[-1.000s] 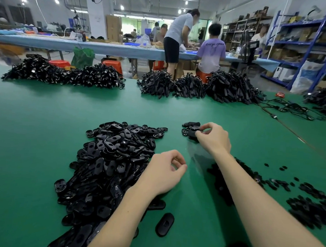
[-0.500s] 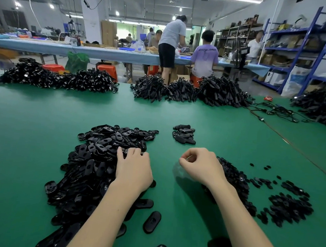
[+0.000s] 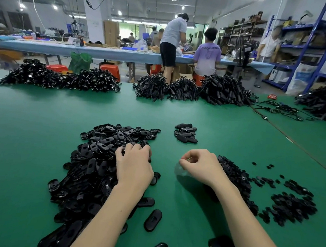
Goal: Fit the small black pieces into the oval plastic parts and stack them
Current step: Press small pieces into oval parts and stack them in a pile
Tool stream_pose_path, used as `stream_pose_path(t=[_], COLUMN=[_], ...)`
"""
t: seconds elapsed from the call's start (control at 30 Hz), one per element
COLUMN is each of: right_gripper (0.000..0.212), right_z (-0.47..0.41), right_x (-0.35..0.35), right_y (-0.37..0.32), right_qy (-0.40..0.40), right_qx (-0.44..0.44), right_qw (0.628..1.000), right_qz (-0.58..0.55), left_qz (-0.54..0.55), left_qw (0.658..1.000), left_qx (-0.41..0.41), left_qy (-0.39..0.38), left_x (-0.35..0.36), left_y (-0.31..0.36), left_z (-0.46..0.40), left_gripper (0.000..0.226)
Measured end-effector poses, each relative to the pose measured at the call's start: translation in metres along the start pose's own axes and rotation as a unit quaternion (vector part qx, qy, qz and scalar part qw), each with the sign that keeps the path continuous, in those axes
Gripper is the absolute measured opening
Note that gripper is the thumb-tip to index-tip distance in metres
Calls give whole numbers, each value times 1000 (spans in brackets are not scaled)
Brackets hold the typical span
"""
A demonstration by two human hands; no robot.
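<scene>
On the green worktop (image 3: pixel 32 133), the left hand (image 3: pixel 134 165) lies palm-down on the big heap of oval plastic parts (image 3: pixel 97 161), its fingers curled into the heap, though whether they grip one I cannot tell. The right hand (image 3: pixel 201 167) hovers beside the small black pieces (image 3: pixel 237 178), thumb and forefinger pinched together; anything between them is too small to see. A short stack of finished ovals (image 3: pixel 186 133) sits beyond both hands.
</scene>
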State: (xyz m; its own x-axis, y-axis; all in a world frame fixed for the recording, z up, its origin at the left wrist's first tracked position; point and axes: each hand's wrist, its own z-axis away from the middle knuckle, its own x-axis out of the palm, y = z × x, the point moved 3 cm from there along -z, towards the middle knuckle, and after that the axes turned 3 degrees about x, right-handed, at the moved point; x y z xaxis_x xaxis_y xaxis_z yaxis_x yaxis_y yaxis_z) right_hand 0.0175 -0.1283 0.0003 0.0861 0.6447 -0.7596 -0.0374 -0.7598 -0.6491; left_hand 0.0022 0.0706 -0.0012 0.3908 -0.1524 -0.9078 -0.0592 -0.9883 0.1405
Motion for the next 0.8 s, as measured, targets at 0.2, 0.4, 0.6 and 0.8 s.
stream_pose_path(t=[0.2,0.4,0.6,0.8], right_gripper=[8,9,11,10], right_z=[0,2,5,5], right_x=[1,3,3,2], right_y=[2,1,-1,-2], right_qy=[-10,-23,-33,-35], right_qx=[0,-1,0,1], right_qw=[1000,1000,999,999], right_qz=[3,9,17,18], left_qz=[49,90,168,237], left_qw=[999,996,985,969], left_qx=[-10,-17,-27,21], left_qy=[14,11,8,68], left_x=[-4,-11,-7,-13], left_y=[-6,-11,-12,-6], left_z=[-4,-8,-8,-13], left_gripper=[18,25,17,20])
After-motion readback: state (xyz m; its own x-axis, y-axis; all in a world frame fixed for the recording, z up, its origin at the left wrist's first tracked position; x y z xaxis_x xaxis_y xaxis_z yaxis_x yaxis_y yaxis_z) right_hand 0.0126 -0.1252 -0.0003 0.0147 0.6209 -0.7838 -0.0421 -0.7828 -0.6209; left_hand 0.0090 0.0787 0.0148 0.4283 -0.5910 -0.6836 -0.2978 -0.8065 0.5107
